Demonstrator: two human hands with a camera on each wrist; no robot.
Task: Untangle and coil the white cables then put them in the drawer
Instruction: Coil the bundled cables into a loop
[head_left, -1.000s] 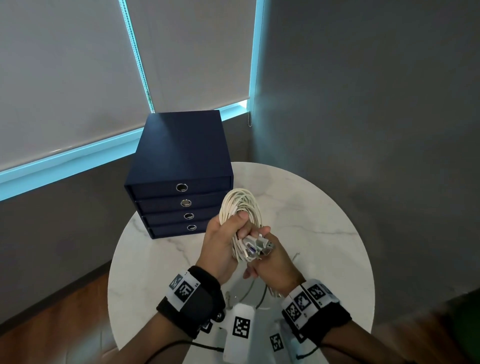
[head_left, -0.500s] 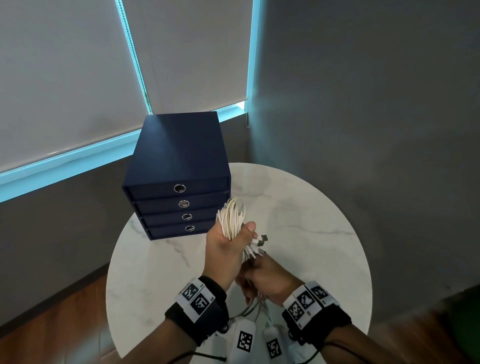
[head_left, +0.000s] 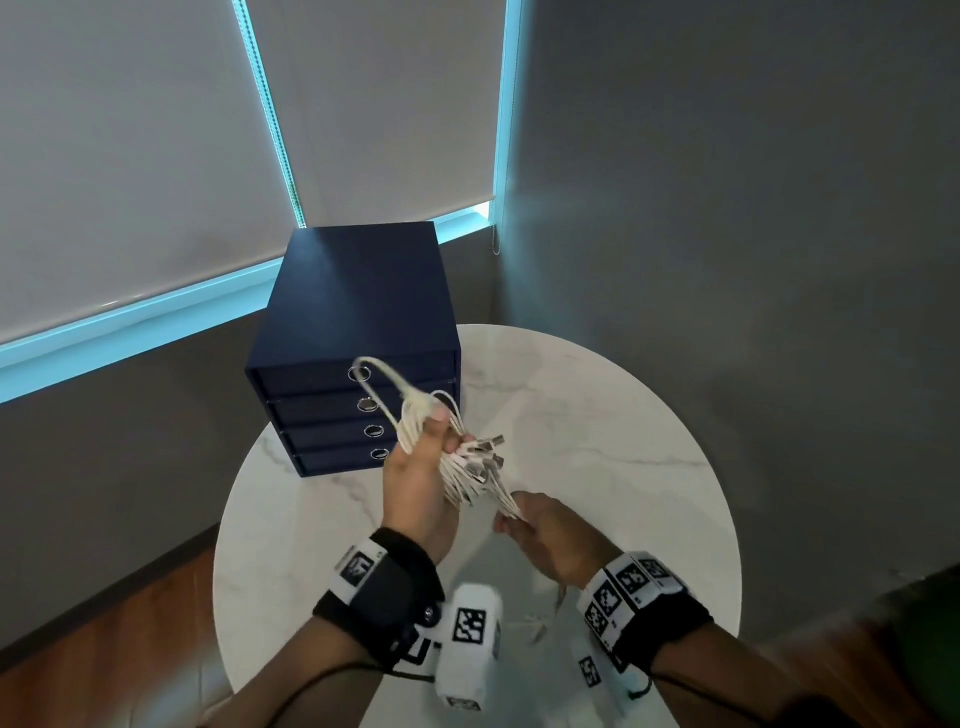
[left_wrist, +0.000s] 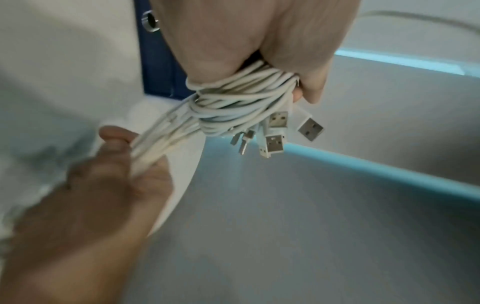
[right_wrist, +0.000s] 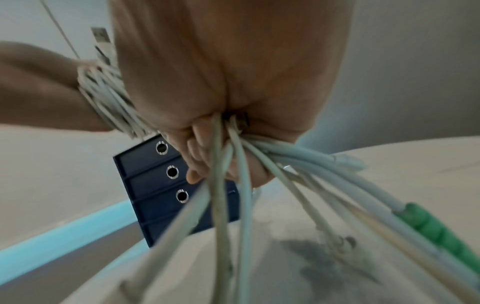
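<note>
Cables: the white cables (head_left: 415, 415) are the job here, but the list goes from big things to small.
Wall: a grey wall (head_left: 727, 182) stands at the right, with grey window blinds (head_left: 130, 156) at the left.
Table: a round white marble table (head_left: 597, 415) sits under both hands.
Drawer box: a dark blue box with four drawers (head_left: 353, 332) stands at the back left of the table. Each drawer has a round metal hole in front. All four look closed.
Left hand: the left hand (head_left: 421, 483) is up above the table, just in front of the drawer box. Its fingers are curled tight round the bundle.
Right hand: the right hand (head_left: 550, 525) is lower and to the right. It grips a bunch of loose cable strands that run up to the bundle.
Where the cables are: wound in the left hand, with one loop sticking up in front of the top drawer.
Plugs: small metal plugs (left_wrist: 278, 131) poke out of the bundle, between the two hands.
</note>
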